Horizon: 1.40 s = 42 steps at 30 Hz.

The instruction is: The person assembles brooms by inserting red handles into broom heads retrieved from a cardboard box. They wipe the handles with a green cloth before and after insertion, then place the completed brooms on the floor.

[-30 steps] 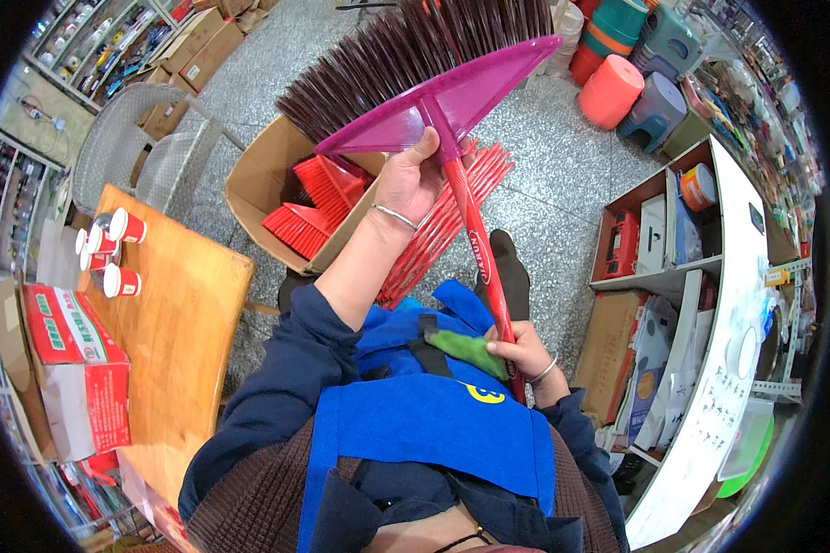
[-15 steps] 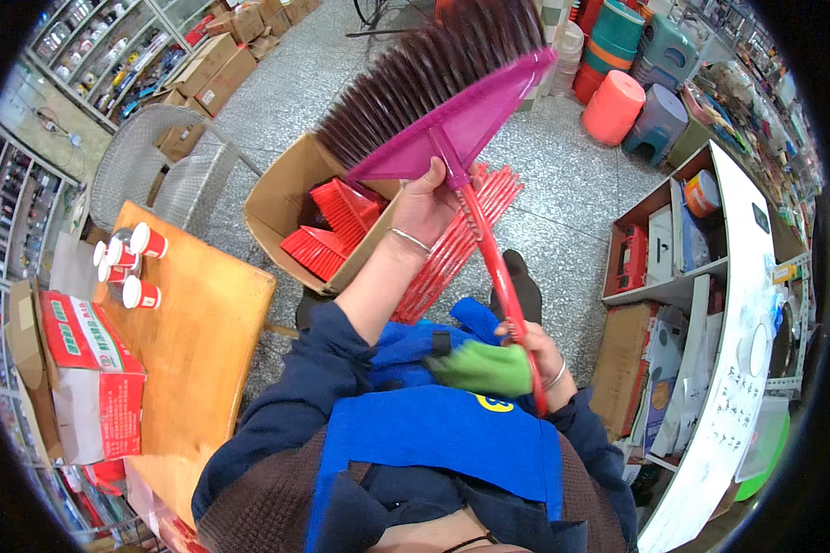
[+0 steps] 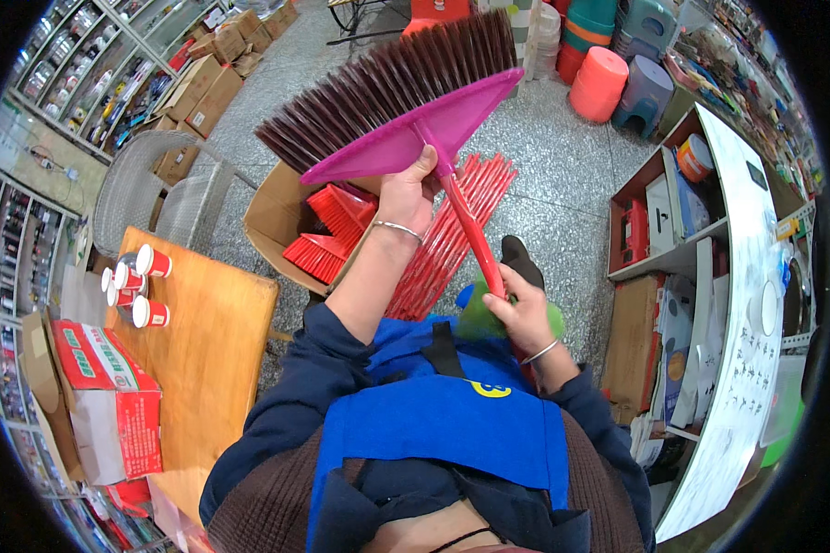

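1. Gripping the broom (image 3: 417,129) by its neck with the left hand (image 3: 408,198), with the thumb pressed over the front and the other fingers mostly hidden behind.
2. Holding the red handle (image 3: 472,232) lower down with the right hand (image 3: 524,316), with thumb and fingers wrapped around it.
3. Keeping the broom tilted in front of the body, with the magenta head up and the dark brown bristles (image 3: 392,92) pointing away.
4. Also see a green cloth (image 3: 478,318) just under the right hand, showing on both sides of it; cannot tell whether it goes round the handle.
5. Can see beyond the left forearm an open carton (image 3: 272,217) holding red brush heads (image 3: 341,217), partly behind the broom.
6. Also see a bundle of red sticks (image 3: 438,253) on the floor (image 3: 563,184), beside the carton and behind the handle.
7. Wearing a blue apron (image 3: 443,424) and a bracelet on each wrist.
8. Have on the left a wooden desk (image 3: 207,369) carrying paper cups (image 3: 152,313) and a red-and-white box (image 3: 92,355), near a grey mesh chair (image 3: 189,203).
9. Have on the right a white-topped shelf unit (image 3: 719,470), with coral stools (image 3: 599,85) farther off.
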Motion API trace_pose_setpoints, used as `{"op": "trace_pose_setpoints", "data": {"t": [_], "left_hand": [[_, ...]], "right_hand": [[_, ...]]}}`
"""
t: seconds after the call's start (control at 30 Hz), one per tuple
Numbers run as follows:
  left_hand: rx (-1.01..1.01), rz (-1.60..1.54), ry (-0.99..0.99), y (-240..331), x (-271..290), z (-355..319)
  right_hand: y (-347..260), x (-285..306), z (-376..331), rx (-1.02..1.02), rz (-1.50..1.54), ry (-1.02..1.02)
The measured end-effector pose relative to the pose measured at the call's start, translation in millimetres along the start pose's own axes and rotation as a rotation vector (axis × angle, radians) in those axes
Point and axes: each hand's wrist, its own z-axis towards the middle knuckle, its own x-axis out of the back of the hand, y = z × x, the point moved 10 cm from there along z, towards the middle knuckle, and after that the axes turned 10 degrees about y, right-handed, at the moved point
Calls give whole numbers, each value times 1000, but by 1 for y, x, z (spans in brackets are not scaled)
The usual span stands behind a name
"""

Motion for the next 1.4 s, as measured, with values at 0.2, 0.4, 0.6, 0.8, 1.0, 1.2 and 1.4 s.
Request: {"op": "trace_pose_setpoints", "data": {"t": [0.2,0.4,0.6,0.8,1.0,1.2,1.4], "left_hand": [[139,-221,-175,-5,-22,-12],[28,-14,27,-5,-6,-11],[17,55,5,-24,-8,-31],[232,-127,-164,-34,-21,-49],[293,-63,-300,-37,-45,-63],[385,-241,-231,-63,-46,-61],[347,-93,-111,-86,-20,-60]], "right_hand": [[6,-34,-26,-659,1170,-621],[10,-9,12,-110,132,-165],[-20,0,19,225,-282,74],[15,-35,-1,-587,881,-416],[18,-28,2,-605,814,-383],[29,-2,19,-223,205,-437],[-6,140,82,-145,331,540]]}}
